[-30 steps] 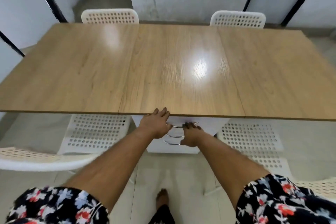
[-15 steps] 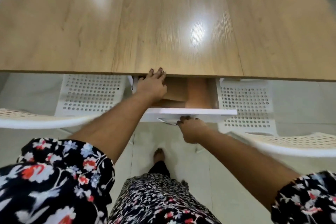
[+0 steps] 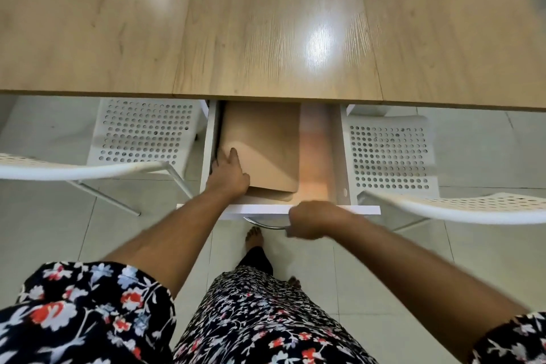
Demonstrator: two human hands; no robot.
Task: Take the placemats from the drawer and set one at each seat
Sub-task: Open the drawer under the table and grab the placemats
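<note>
Beyond both hands, a wide wooden table (image 3: 266,21), bare of mats. To either side of the hands, white perforated chairs (image 3: 144,133), seats tucked under the near edge. Between the hands, a white drawer (image 3: 342,154) pulled well out from under the table. Inside, nearer the left hand, a stack of tan placemats (image 3: 263,139), edges slightly offset, lying flat against the left wall. Left hand (image 3: 227,176) reaching in, thumb on top of the near left corner of the stack, fingers hidden at its edge, so grip uncertain. Right hand (image 3: 310,221) curled round the metal handle (image 3: 263,225) at the drawer front.

Progress, as a judgement: early. Drawer opened; mats not yet lifted out; none laid at any seat. Left to do: lifting the stack, then one mat per chair.

No brands, labels or writing readable anywhere.
</note>
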